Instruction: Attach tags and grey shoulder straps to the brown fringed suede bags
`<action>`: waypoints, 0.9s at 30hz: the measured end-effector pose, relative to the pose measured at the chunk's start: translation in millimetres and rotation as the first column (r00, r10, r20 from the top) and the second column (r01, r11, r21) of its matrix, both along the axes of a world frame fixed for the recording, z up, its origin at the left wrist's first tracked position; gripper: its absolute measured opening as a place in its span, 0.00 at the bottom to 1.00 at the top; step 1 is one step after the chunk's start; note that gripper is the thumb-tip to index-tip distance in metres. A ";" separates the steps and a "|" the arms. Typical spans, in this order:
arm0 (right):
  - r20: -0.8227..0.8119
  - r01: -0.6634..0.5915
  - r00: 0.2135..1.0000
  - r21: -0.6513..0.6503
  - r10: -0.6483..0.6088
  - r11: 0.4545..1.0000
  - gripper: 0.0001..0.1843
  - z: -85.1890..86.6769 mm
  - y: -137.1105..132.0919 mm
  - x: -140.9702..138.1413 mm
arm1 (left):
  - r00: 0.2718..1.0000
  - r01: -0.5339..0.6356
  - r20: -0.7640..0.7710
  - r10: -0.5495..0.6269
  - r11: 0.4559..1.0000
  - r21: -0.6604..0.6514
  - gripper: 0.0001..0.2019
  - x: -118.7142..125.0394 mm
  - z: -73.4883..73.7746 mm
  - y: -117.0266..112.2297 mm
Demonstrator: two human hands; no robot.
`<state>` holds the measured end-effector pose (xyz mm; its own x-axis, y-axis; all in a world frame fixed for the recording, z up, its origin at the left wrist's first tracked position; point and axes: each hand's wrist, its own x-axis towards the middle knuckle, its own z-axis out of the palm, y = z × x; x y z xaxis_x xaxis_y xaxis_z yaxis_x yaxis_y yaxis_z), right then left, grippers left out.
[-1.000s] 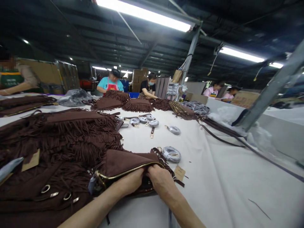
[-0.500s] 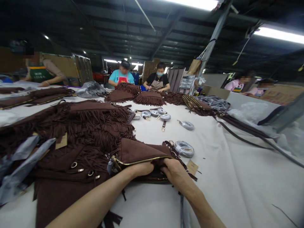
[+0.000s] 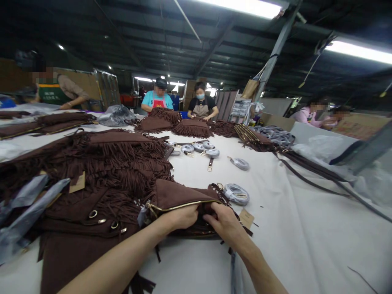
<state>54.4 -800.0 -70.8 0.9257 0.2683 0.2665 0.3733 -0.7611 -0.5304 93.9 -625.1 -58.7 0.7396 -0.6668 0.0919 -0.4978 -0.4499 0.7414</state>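
A dark brown fringed bag (image 3: 180, 194) lies in front of me, its gold zipper (image 3: 186, 205) undone. My left hand (image 3: 185, 216) reaches into the mouth from the left; its fingers are hidden inside. At the right end of the opening, my right hand (image 3: 222, 218) is closed on the bag's edge, fingers partly under the upper panel and thumb showing. A paper tag (image 3: 246, 218) hangs by the bag's right side. Just behind it lies a wrapped coiled strap (image 3: 236, 193).
Several fringed bags (image 3: 122, 143) are heaped on the left of the white table (image 3: 288, 212). Wrapped coiled straps (image 3: 211, 153) lie farther back. Long dark straps (image 3: 309, 173) stretch along the right. Co-workers (image 3: 200, 104) stand at the far side, near more bags (image 3: 191, 127).
My right hand has shifted slightly at the bag's mouth, and its thumb now shows farther into the opening. My left hand stays inside. The view has moved a little.
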 end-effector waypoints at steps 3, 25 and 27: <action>0.018 -0.072 0.997 0.094 0.071 0.993 0.07 6.2 4.0 -0.4 | 0.968 -0.017 -0.252 0.013 1.000 -0.013 0.07 -1.0 26.2 3.5; -0.028 -0.237 0.962 0.404 0.270 0.883 0.09 1.6 -3.1 3.4 | 0.959 -0.004 0.266 -0.097 0.935 0.355 0.21 107.4 39.7 -124.1; -0.029 -0.242 0.960 0.408 0.277 0.880 0.10 2.3 -3.5 3.5 | 0.947 0.036 0.281 -0.158 0.918 0.396 0.23 118.7 22.1 -134.8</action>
<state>58.0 -803.5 -68.6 0.8612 0.3899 0.3262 0.4691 -0.3626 -0.8052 212.7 -759.9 -36.5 0.6468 -0.7623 0.0241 -0.7248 -0.6045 0.3304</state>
